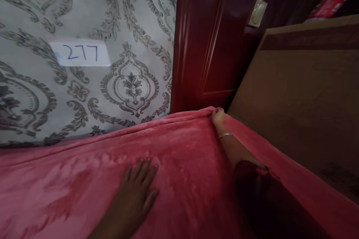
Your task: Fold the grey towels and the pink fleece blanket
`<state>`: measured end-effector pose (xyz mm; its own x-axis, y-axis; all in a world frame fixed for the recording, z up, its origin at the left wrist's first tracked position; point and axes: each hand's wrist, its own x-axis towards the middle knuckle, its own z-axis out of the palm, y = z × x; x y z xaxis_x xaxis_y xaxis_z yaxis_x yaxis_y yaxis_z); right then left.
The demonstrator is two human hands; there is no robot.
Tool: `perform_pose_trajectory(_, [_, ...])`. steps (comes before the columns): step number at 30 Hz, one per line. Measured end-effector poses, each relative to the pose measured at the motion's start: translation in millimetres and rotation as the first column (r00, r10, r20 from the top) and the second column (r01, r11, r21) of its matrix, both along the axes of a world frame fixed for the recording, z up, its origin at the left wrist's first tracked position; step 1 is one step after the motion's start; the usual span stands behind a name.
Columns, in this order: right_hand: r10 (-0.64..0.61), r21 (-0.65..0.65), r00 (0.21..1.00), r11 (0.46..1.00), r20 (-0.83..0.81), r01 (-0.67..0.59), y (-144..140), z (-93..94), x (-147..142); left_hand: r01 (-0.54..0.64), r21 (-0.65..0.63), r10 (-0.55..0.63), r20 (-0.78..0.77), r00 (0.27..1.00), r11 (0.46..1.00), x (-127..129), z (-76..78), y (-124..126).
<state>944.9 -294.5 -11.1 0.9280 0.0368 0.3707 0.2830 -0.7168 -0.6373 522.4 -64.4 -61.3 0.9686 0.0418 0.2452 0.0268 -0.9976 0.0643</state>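
A plush pink-red blanket [185, 149] covers the surface before me and runs up to the wall. On its middle part my left hand [137, 190] lies flat, fingers spread, pressing on the pile with nothing in its grasp. Farther off, at the blanket's back right corner, my right hand [218, 116] is closed around the folded edge. A thin bracelet circles that wrist, and a dark sleeve covers the forearm. Smoothed streaks and faint dents mark the plush around the left hand.
Behind the blanket stands a wall with grey patterned wallpaper [134, 86] and a paper label [81, 53] reading 277. A dark red wooden panel [196, 44] with a brass-coloured handle [257, 12] adjoins it. At right, a large cardboard box [305, 93] carries a bottle [333, 0].
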Motion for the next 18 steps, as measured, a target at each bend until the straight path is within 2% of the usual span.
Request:
perform_pose_trajectory(4, [0.006, -0.031, 0.997, 0.999, -0.073, -0.009, 3, -12.6, -11, -0.007, -0.008, 0.007, -0.008, 1.000, 1.000, 0, 3.1, -3])
perform_pose_trajectory(7, [0.059, -0.050, 0.995, 0.997, -0.078, -0.063, 2, -7.3, -24, -0.026, -0.033, 0.024, -0.057, 0.998, 0.999, 1, 9.8, -7])
perform_pose_trajectory(9, [0.100, -0.066, 0.992, 0.992, -0.071, -0.105, 5, -2.3, -42, -0.043, -0.063, 0.037, -0.100, 0.994, 0.997, 2, 16.2, -11])
perform_pose_trajectory(11, [0.191, -0.115, 0.981, 0.975, -0.022, -0.192, 13, -4.6, -72, -0.058, -0.100, 0.045, -0.132, 0.990, 0.993, 3, 23.0, -15])
perform_pose_trajectory(12, [0.283, -0.169, 0.959, 0.946, 0.020, -0.275, 19, -9.9, -92, -0.065, -0.120, 0.047, -0.146, 0.988, 0.991, 2, 26.2, -18])
perform_pose_trajectory(13, [0.396, -0.241, 0.916, 0.896, 0.059, -0.372, 24, -17.9, -114, -0.069, -0.141, 0.046, -0.159, 0.986, 0.988, 2, 28.8, -21])
perform_pose_trajectory(15, [0.660, -0.418, 0.747, 0.701, 0.074, -0.578, 30, -39.2, -157, -0.069, -0.181, 0.038, -0.173, 0.984, 0.981, -1, 32.0, -26])
perform_pose_trajectory(16, [0.730, -0.475, 0.682, 0.610, 0.028, -0.634, 31, -50.8, -175, -0.059, -0.202, 0.026, -0.162, 0.986, 0.978, -2, 32.3, -28])
perform_pose_trajectory(17, [0.759, -0.509, 0.650, 0.548, -0.030, -0.664, 31, -61.8, -189, -0.049, -0.219, 0.018, -0.142, 0.990, 0.975, -4, 31.6, -29])
perform_pose_trajectory(18, [0.763, -0.526, 0.643, 0.518, -0.073, -0.674, 30, -71.8, -198, -0.046, -0.231, 0.020, -0.117, 0.993, 0.972, -5, 30.2, -30])
